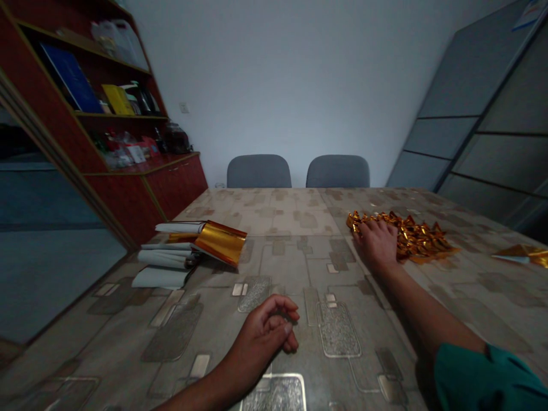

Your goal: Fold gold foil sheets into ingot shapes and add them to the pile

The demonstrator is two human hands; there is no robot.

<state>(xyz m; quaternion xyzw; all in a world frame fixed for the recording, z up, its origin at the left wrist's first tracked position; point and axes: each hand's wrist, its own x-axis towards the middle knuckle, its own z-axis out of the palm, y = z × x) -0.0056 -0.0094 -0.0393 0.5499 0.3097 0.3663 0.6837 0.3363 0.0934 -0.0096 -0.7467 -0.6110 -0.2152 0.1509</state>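
My right hand (pixel 375 244) lies palm down on the near left edge of a heap of small folded gold foil pieces (pixel 417 237), its fingers draped over them. My left hand (pixel 268 325) rests on the patterned table cover (pixel 282 271), its fingers curled and nothing in them. Left of centre lies a stack of foil sheets with a gold face (pixel 221 242), beside several pale rolled or folded paper sheets (pixel 165 265). A flat piece of gold foil (pixel 522 255) lies at the right edge of the view.
A red-brown cabinet with shelves (pixel 128 188) holds books and bags along the left side of the table. Two grey chairs (pixel 259 171) stand at the far edge of the table. Tall grey panels (pixel 479 131) lean at the right.
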